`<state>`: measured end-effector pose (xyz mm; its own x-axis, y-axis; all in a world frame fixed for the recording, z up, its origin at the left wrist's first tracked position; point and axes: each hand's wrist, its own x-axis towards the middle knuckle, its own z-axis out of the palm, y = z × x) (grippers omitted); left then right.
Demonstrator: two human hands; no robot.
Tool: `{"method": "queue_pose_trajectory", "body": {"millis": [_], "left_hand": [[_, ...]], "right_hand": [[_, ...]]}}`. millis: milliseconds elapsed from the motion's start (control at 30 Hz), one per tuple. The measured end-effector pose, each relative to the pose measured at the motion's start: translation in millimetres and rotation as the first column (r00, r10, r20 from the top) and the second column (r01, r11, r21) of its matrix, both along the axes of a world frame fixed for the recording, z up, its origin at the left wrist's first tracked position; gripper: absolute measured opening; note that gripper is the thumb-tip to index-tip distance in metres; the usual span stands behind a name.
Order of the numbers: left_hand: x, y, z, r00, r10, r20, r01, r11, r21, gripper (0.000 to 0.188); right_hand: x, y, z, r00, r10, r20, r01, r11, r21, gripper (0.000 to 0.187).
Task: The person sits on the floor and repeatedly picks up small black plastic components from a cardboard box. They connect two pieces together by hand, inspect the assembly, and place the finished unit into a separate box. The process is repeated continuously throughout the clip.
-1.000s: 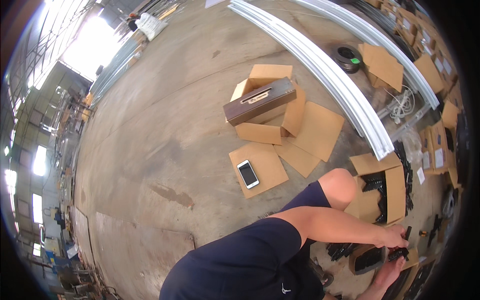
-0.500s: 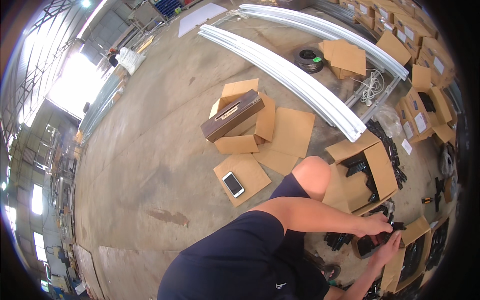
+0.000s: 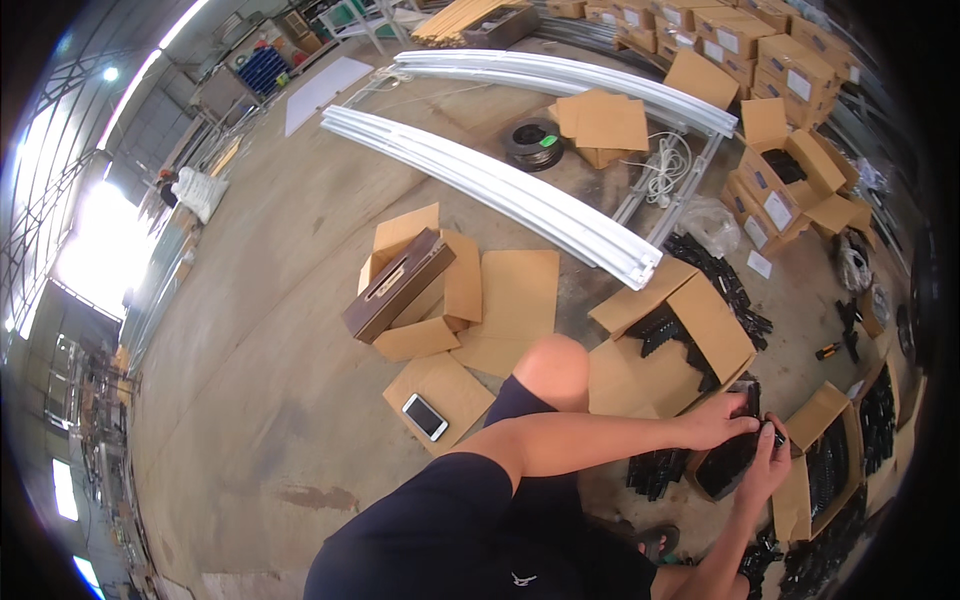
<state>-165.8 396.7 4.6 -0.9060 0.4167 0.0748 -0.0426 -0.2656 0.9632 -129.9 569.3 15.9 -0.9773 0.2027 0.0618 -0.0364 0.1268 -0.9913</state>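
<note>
Low at the right, my left hand [image 3: 722,420] and my right hand [image 3: 766,468] meet over a small carton of black parts [image 3: 722,470]. Both have their fingers closed around a small black part [image 3: 772,432], mostly covered by the fingers, so its exact kind is unclear. Just beyond my left hand stands an open cardboard box [image 3: 712,325] with ribbed black pieces inside. Beside my right hand is another open carton [image 3: 793,500] filled with black parts. Loose black pieces [image 3: 655,475] lie on the floor below my left forearm.
A white phone [image 3: 425,417] lies on flat cardboard near my knee. Farther off are an open box with a brown case [image 3: 400,285] across it, long white metal rails [image 3: 500,195] and a wire spool [image 3: 533,144]. Stacked cartons [image 3: 720,35] stand at the far right.
My view has shifted, so the floor items appear farther left. Both hands stay together over the small carton, and the black part between them shows less than before.
</note>
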Motion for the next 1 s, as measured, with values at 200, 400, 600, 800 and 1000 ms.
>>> {"method": "queue_pose_trajectory", "body": {"millis": [200, 400, 600, 800, 1000], "left_hand": [[-9, -2, -8, 0.993, 0.041, 0.107, -0.044, 0.998, 0.033, 0.027], [-2, -9, -8, 0.951, 0.171, 0.257, -0.221, 0.959, 0.179, 0.026], [-6, -4, -1, 0.916, -0.046, 0.398, -0.104, 0.932, 0.347, 0.027], [-3, -11, 6, 0.970, -0.083, 0.228, 0.030, 0.974, 0.225, 0.034], [-8, -16, 17, 0.998, -0.056, 0.041, 0.053, 0.996, 0.068, 0.036]], "right_hand": [[1, -10, -8, 1.000, 0.006, -0.016, -0.008, 0.987, -0.160, 0.032], [1, -33, 8, 1.000, 0.021, 0.006, -0.018, 0.964, -0.264, 0.037], [6, -19, 8, 0.997, -0.016, -0.073, -0.018, 0.900, -0.435, 0.037], [11, -15, 11, 0.996, 0.025, -0.091, -0.061, 0.904, -0.423, 0.038], [13, -15, 17, 0.996, 0.036, -0.079, -0.062, 0.933, -0.353, 0.040]]}}
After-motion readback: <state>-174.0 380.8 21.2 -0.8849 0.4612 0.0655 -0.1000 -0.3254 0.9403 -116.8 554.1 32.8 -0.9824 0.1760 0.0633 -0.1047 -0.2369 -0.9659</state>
